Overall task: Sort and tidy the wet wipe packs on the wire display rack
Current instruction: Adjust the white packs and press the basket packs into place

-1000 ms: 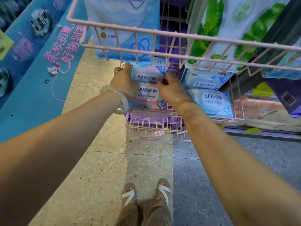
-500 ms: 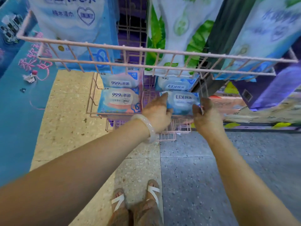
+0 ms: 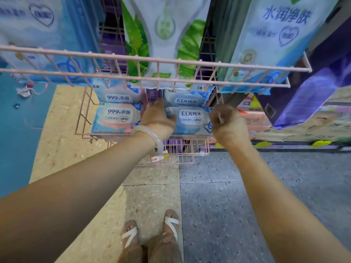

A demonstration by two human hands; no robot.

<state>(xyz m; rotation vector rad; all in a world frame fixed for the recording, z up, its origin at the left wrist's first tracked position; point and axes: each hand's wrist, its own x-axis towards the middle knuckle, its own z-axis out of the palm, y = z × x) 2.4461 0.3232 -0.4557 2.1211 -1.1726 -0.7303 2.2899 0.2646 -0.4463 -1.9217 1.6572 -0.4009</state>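
A pink wire display rack (image 3: 155, 59) has an upper shelf and a lower basket (image 3: 83, 114). In the lower basket, two pink-and-blue "99.9%" wipe packs (image 3: 117, 118) stand on the left and two blue "EDI" wipe packs (image 3: 190, 118) on the right. My left hand (image 3: 158, 118), with a pale bangle on the wrist, presses the left edge of the front EDI pack. Its right edge is held by my right hand (image 3: 227, 122), fingers curled. Both hands hide the pack's sides.
Large wipe bags hang in the upper shelf: a blue one (image 3: 45, 35) at left, a green leaf one (image 3: 163, 40) in the middle, a pale blue one (image 3: 271, 38) at right. A teal panel (image 3: 17, 133) stands left. My sandalled feet (image 3: 152, 238) are on tiled floor.
Both hands moved from the 99.9% packs on the left to the front EDI pack on the right and now clasp its two sides. The view shifted right and closer.
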